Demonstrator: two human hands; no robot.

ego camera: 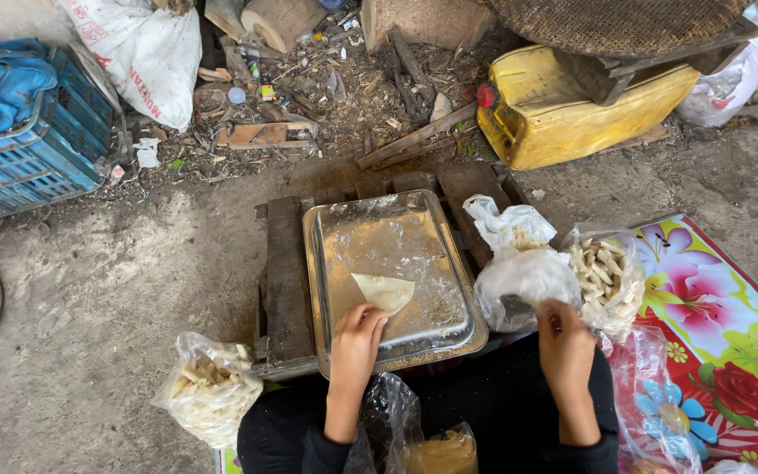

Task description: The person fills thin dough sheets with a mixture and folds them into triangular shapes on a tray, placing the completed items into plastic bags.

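Head view, looking straight down. A metal tray point(326, 263) sits on a dark wooden pallet point(284, 272) on the bare concrete ground. One pale, thin wrapper sheet point(384, 290), folded to a rough wedge, lies on the tray near its front edge.

Left hand point(357, 338): fingers curled together, tips resting on the near corner of the wrapper sheet, pinning it to the tray. No grip around it is visible.

Right hand point(563, 338): at the mouth of a cloudy white plastic bag point(524, 276), just right of the tray. Fingers are bent at the bag's edge; I cannot tell whether they clamp the plastic or something inside.

Right of that bag, touching it, a clear bag of pale rolled sticks point(605, 276) stands on a flowered mat point(730, 342). A second clear bag of similar rolls point(210, 386) lies on the ground, left of the person's knee. In the lap, a crumpled clear bag point(388, 421) sits beside a yellowish stack point(440, 452).

Background: blue plastic crate point(19, 167) at far left, yellow jerrycan point(563, 110) on its side at upper right, wood scraps point(326, 96) between them.
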